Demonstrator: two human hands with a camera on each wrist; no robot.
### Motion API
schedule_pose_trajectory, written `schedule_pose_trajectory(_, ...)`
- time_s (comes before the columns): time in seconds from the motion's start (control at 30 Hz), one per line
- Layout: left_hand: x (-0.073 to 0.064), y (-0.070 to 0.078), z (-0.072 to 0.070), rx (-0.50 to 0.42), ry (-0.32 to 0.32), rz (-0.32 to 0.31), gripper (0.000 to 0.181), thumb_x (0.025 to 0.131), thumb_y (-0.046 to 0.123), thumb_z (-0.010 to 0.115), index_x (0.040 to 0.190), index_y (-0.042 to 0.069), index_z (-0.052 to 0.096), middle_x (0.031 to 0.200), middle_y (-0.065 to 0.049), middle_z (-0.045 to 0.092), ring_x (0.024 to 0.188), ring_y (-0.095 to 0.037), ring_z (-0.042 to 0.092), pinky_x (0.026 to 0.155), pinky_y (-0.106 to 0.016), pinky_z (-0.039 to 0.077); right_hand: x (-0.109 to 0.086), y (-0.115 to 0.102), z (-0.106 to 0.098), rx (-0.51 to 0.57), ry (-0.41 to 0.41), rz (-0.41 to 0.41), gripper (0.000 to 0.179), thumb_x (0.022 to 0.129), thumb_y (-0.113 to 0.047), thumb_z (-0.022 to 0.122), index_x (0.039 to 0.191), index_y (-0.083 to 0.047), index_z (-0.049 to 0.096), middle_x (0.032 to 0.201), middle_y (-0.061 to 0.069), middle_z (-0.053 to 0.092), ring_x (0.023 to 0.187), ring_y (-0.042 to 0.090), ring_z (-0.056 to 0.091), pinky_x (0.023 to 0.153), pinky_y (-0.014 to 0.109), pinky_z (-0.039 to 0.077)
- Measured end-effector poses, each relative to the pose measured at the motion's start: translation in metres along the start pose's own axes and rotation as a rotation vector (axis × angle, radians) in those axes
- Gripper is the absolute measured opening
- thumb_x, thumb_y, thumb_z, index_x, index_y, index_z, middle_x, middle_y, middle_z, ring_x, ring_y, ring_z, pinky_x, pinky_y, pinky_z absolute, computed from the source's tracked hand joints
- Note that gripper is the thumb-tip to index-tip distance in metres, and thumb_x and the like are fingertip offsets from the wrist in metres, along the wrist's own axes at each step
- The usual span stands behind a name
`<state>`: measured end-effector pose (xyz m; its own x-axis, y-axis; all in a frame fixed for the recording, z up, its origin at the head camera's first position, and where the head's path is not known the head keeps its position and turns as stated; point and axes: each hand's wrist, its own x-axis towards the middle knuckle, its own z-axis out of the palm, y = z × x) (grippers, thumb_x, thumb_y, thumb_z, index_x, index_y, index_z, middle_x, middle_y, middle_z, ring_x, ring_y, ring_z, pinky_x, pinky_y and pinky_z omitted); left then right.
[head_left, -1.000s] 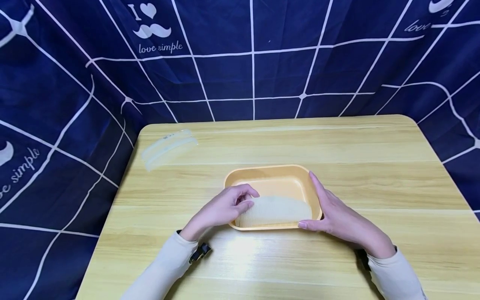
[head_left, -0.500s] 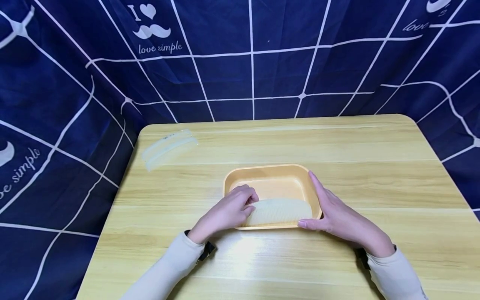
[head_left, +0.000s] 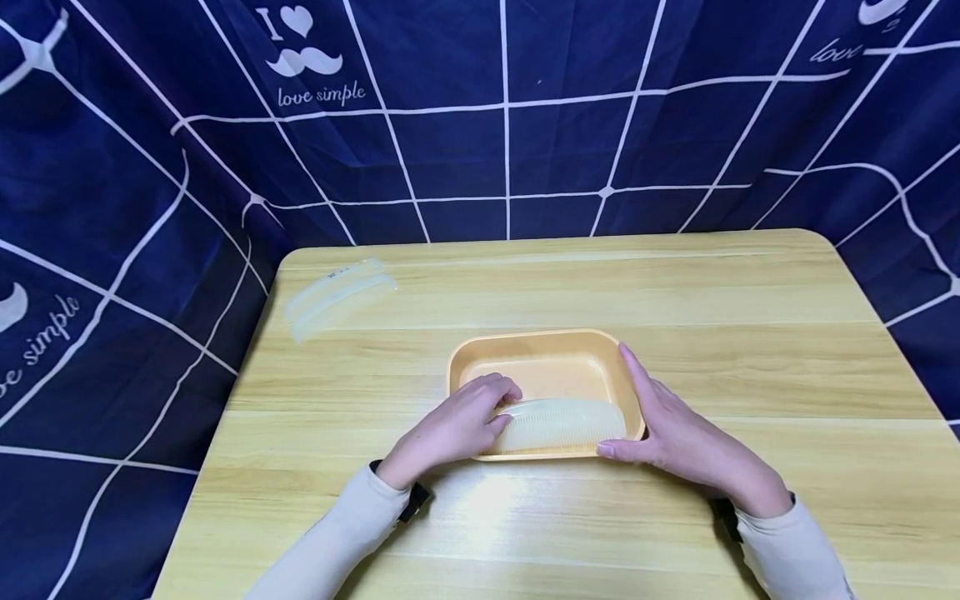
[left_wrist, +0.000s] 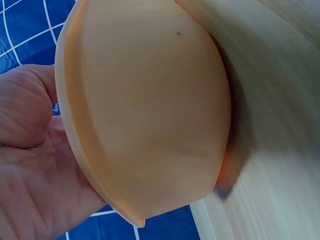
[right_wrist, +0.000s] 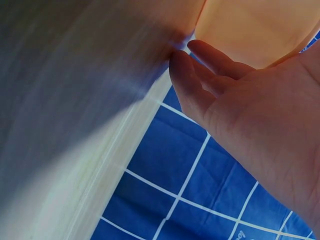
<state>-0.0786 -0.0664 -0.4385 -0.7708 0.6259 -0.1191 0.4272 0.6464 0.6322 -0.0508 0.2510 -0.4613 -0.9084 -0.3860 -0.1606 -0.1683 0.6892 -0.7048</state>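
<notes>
A pale, translucent comb (head_left: 567, 422) lies along the near side of a light-orange plastic basin (head_left: 543, 336), its teeth toward the near wall. My left hand (head_left: 467, 421) reaches over the basin's left end and pinches the comb's left end between thumb and fingers; this end is partly hidden. In the left wrist view, the basin's outer wall (left_wrist: 150, 110) covers the fingertips, with the palm (left_wrist: 35, 165) beyond the rim. My right hand (head_left: 663, 425) holds the basin's right end, thumb at the near rim and fingers along the side. Its fingertips show low by the wall in the right wrist view.
A clear plastic sleeve (head_left: 337, 292) with small dark print lies at the table's back left. The wood-grain table (head_left: 735, 333) stands against blue cloth (head_left: 562, 150) with white lines at the back and sides.
The left hand has moved slightly right and its fingers have closed on the comb's left end. The comb's upper edge has tilted a little toward the near side. The right hand keeps its place.
</notes>
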Motion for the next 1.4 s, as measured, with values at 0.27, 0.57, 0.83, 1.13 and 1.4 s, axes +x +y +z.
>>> schedule_pose_trajectory(0.27, -0.005, -0.006, -0.003, -0.171, 0.138, 0.057, 0.026, 0.102, 0.013, 0.061, 0.127, 0.004, 0.064, 0.122, -0.008, 0.063, 0.093, -0.019, 0.063, 0.082, -0.028, 0.054, -0.003, 0.001, -0.003, -0.017, 0.012, -0.009, 0.132, 0.080, -0.055, 0.084, 0.163, -0.029, -0.014, 0.169, 0.020, 0.014, 0.150, 0.045, 0.025, 0.113, 0.068, 0.029)
schedule_pose_trajectory(0.57, -0.014, -0.027, -0.010, -0.331, 0.401, 0.063, 0.021, 0.099, 0.004, 0.061, 0.119, 0.003, 0.066, 0.110, -0.013, 0.069, 0.100, -0.018, 0.065, 0.088, -0.031, 0.056, 0.000, 0.001, 0.002, 0.002, 0.007, -0.011, 0.132, 0.079, -0.056, 0.085, 0.163, -0.033, -0.015, 0.169, 0.018, 0.015, 0.150, 0.043, 0.026, 0.114, 0.067, 0.029)
schedule_pose_trajectory(0.83, -0.018, -0.039, -0.019, -0.503, 0.578, -0.062, 0.023, 0.099, 0.000, 0.061, 0.121, 0.002, 0.066, 0.114, -0.016, 0.065, 0.099, -0.022, 0.063, 0.090, -0.038, 0.056, 0.000, 0.000, 0.000, -0.002, 0.005, -0.007, 0.132, 0.079, -0.056, 0.084, 0.162, -0.034, -0.015, 0.169, 0.018, 0.014, 0.151, 0.043, 0.025, 0.114, 0.067, 0.028)
schedule_pose_trajectory(1.13, -0.027, -0.062, -0.030, -0.501, 0.643, -0.172, 0.032, 0.098, 0.005, 0.064, 0.130, 0.003, 0.061, 0.128, -0.019, 0.059, 0.115, -0.028, 0.058, 0.099, -0.048, 0.053, 0.000, 0.001, 0.000, -0.022, 0.015, -0.012, 0.133, 0.078, -0.056, 0.085, 0.163, -0.032, -0.015, 0.168, 0.021, 0.017, 0.149, 0.044, 0.027, 0.113, 0.067, 0.029)
schedule_pose_trajectory(1.4, -0.031, -0.090, -0.039, -0.449, 0.683, -0.192, 0.039, 0.098, 0.008, 0.066, 0.134, -0.002, 0.056, 0.136, -0.023, 0.055, 0.128, -0.040, 0.051, 0.104, -0.053, 0.048, 0.001, 0.002, 0.001, -0.013, 0.017, -0.007, 0.133, 0.078, -0.056, 0.085, 0.163, -0.033, -0.015, 0.168, 0.020, 0.017, 0.150, 0.043, 0.027, 0.114, 0.066, 0.029)
